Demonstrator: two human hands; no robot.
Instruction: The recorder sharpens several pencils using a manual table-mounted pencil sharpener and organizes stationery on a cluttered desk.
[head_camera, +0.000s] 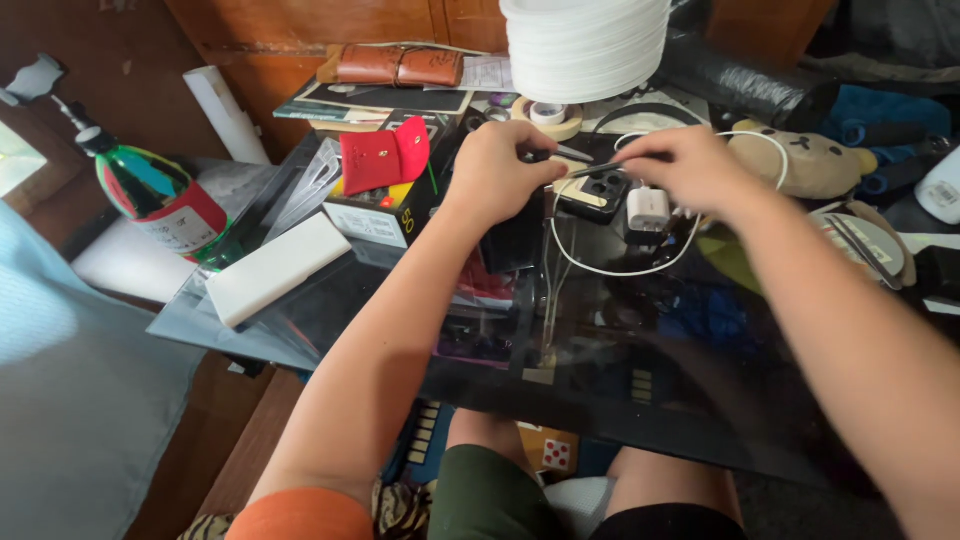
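Now both hands meet over the phone (592, 194), which lies camera-side up on the glass bench (700, 390) beside a white charger (648, 209); the left hand (497, 170) is closed around a thin metal tool (568, 153), and the right hand (690, 166) pinches a second one (600, 168); better to rest both wrists on the bench, keep the tips low, and press only lightly, so nothing slips toward the lenses.

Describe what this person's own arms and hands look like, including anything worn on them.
Both hands are bare: the left hand and the right hand show no gloves, rings or watch that I can make out. Both forearms are uncovered. An orange sleeve ends high on the left arm. The right arm leaves the picture before any sleeve shows.
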